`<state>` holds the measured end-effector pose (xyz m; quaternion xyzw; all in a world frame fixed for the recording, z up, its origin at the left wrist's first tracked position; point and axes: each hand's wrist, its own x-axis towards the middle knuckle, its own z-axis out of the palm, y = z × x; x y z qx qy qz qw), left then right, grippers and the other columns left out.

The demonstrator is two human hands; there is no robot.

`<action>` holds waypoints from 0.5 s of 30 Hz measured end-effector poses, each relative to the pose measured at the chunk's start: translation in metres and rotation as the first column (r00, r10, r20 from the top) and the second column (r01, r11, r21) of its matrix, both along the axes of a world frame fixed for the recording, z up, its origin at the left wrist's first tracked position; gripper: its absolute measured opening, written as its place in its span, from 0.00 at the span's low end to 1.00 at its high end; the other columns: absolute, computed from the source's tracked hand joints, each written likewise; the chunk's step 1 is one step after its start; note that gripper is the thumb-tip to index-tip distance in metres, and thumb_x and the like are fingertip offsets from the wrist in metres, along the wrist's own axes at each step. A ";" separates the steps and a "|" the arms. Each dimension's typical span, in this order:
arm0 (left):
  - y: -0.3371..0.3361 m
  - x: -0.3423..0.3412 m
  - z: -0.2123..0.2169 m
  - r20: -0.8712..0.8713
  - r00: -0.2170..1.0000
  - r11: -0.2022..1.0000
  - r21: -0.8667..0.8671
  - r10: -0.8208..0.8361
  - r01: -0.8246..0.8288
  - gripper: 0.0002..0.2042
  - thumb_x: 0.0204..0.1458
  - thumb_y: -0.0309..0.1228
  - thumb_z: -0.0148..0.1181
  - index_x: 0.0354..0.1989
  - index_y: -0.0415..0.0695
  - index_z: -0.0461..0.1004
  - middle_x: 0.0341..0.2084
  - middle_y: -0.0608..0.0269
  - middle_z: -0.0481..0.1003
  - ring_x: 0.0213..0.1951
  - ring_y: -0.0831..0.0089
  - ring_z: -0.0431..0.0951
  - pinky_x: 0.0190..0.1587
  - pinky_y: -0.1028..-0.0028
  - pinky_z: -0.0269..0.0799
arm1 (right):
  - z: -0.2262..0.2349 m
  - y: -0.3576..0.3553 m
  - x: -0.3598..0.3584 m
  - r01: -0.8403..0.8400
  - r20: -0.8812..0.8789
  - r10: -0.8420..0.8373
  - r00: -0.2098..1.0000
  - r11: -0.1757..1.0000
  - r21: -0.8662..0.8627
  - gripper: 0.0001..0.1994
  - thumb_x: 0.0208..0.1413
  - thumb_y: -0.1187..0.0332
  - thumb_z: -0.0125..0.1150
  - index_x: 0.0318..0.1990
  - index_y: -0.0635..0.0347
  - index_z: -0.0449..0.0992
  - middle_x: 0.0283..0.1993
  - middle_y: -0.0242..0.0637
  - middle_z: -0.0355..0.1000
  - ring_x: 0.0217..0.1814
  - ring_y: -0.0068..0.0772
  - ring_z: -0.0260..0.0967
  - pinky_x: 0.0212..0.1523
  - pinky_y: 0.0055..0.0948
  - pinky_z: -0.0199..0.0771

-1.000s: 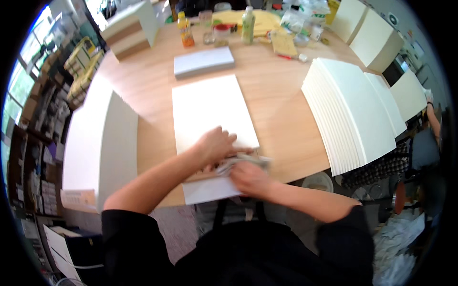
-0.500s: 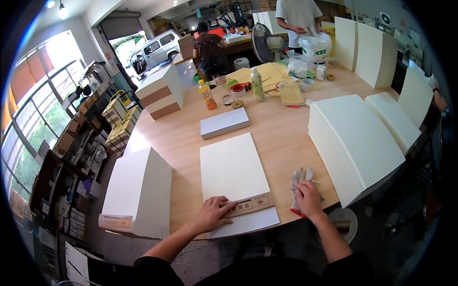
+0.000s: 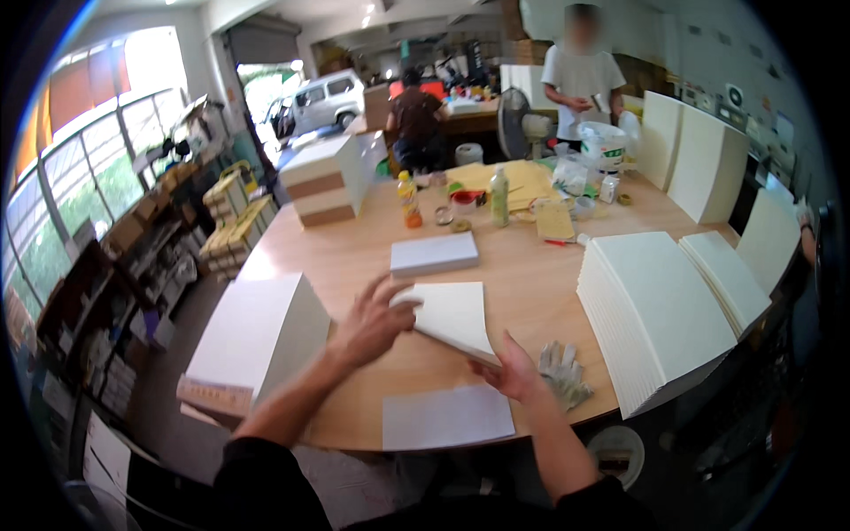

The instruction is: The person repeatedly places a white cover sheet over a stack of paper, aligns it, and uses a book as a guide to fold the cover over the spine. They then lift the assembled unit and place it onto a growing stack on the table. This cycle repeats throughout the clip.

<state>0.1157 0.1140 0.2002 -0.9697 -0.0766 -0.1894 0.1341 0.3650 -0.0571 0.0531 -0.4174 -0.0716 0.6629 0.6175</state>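
Note:
A stack of white sheets (image 3: 456, 314) is lifted off the wooden table (image 3: 522, 283), tilted toward me. My left hand (image 3: 372, 320) grips its far left corner. My right hand (image 3: 513, 372) holds its near right edge from below. A single white sheet (image 3: 447, 416) lies flat at the table's near edge, under the lifted stack. A pair of grey work gloves (image 3: 562, 372) lies just right of my right hand.
A smaller white pad (image 3: 434, 253) lies further back. Tall white stacks stand at the left (image 3: 257, 341) and fanned at the right (image 3: 660, 310). Bottles, tape and yellow bags crowd the far end. Two people work beyond the table; a van stands outside.
My head has risen, so more of the room shows. Both hands left the strip at the near edge and the gloves, and lifted the white stack off the bottom sheet.

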 end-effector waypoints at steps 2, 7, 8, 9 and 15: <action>-0.013 -0.025 0.045 0.016 0.999 0.994 0.099 -0.038 0.036 0.05 0.57 0.29 0.63 0.37 0.53 0.85 0.59 0.74 0.81 0.72 0.65 0.68 0.79 0.48 0.53 | -0.010 0.037 -0.048 0.181 -0.094 -0.173 0.980 0.981 0.076 0.20 0.72 0.51 0.59 0.59 0.55 0.77 0.45 0.40 0.81 0.38 0.25 0.78 0.38 0.27 0.81; -0.038 -0.149 0.061 0.274 0.958 0.944 0.288 0.078 -0.159 0.07 0.55 0.31 0.67 0.41 0.57 0.85 0.63 0.73 0.78 0.70 0.63 0.71 0.78 0.48 0.57 | 0.018 0.087 -0.123 0.097 -0.091 -0.063 0.994 0.885 0.455 0.22 0.74 0.68 0.52 0.71 0.66 0.64 0.64 0.44 0.73 0.61 0.38 0.76 0.60 0.35 0.80; -0.045 -0.183 0.049 0.341 0.932 0.923 0.303 0.126 -0.236 0.08 0.55 0.31 0.68 0.42 0.58 0.85 0.63 0.72 0.79 0.70 0.62 0.72 0.78 0.48 0.57 | 0.041 0.095 -0.146 0.053 0.034 -0.080 0.996 0.869 0.491 0.22 0.74 0.68 0.52 0.71 0.66 0.63 0.65 0.44 0.73 0.63 0.37 0.75 0.61 0.35 0.80; -0.052 -0.216 0.043 0.396 0.893 0.892 0.295 0.213 -0.344 0.10 0.55 0.31 0.68 0.44 0.60 0.85 0.62 0.70 0.80 0.69 0.61 0.73 0.79 0.49 0.56 | 0.067 0.103 -0.168 -0.005 0.159 -0.092 0.983 0.853 0.523 0.23 0.74 0.69 0.52 0.72 0.66 0.62 0.66 0.44 0.72 0.64 0.37 0.74 0.62 0.35 0.79; -0.029 -0.382 -0.008 0.506 0.570 0.708 -0.123 0.647 -0.695 0.21 0.50 0.24 0.71 0.55 0.54 0.85 0.63 0.64 0.79 0.72 0.56 0.70 0.77 0.54 0.62 | 0.118 0.178 -0.274 -0.186 0.144 0.125 0.982 0.806 0.563 0.16 0.74 0.67 0.54 0.63 0.66 0.69 0.56 0.39 0.78 0.53 0.30 0.79 0.49 0.32 0.84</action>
